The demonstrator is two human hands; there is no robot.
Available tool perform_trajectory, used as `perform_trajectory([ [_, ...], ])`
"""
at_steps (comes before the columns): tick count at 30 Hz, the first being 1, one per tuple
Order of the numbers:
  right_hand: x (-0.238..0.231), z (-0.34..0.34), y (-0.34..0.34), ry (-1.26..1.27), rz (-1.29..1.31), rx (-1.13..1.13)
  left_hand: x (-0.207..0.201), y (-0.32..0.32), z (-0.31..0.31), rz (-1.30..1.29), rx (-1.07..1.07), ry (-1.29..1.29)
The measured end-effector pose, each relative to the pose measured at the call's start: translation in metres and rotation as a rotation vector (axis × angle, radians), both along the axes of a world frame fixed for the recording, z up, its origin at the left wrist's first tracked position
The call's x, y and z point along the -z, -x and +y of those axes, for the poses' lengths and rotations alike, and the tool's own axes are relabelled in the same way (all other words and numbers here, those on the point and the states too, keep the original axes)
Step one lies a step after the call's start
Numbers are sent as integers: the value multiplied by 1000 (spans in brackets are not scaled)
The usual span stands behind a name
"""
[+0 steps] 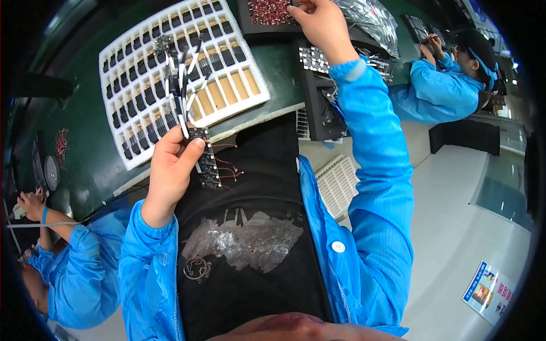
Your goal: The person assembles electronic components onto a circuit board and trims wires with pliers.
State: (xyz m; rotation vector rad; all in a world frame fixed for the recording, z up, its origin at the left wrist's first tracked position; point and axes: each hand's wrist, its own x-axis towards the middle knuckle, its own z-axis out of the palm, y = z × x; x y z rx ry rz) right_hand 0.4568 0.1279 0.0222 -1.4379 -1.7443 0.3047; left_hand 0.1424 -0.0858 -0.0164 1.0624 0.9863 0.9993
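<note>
My left hand (173,170) pinches a narrow black circuit board (209,162) between thumb and fingers, held upright in front of my black shirt. Thin red wires (228,170) stick out from the board's right side. Black and white flat strips (182,85) rise above that hand across the tray, with a small circuit piece (164,44) at their upper end. My right hand (323,23) reaches far forward, its fingers curled at the edge of a dark box of small red wire pieces (270,11). Whatever sits between those fingertips is too small to make out.
A white foam tray (182,120) on the green table (79,108) holds rows of black parts, with several bare slots at its near right. Dark bins (318,113) and a clear plastic bag (372,23) stand right. People in blue work at left (85,278) and far right (443,91).
</note>
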Motion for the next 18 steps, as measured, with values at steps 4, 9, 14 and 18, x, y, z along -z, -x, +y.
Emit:
perform_trajectory([
  [4, 18, 34, -7, -27, -112, 22, -2, 4, -2, -2, -4, -16],
  [9, 26, 48, -13, -57, -161, 6, -3, 2, -5, -16, -25, -15],
  [14, 23, 45, -7, -118, -198, 68, -8, -1, -4, -2, -27, 2],
  [18, 15, 40, -4, -159, -123, 53, -9, 0, -3, 19, -29, 45],
])
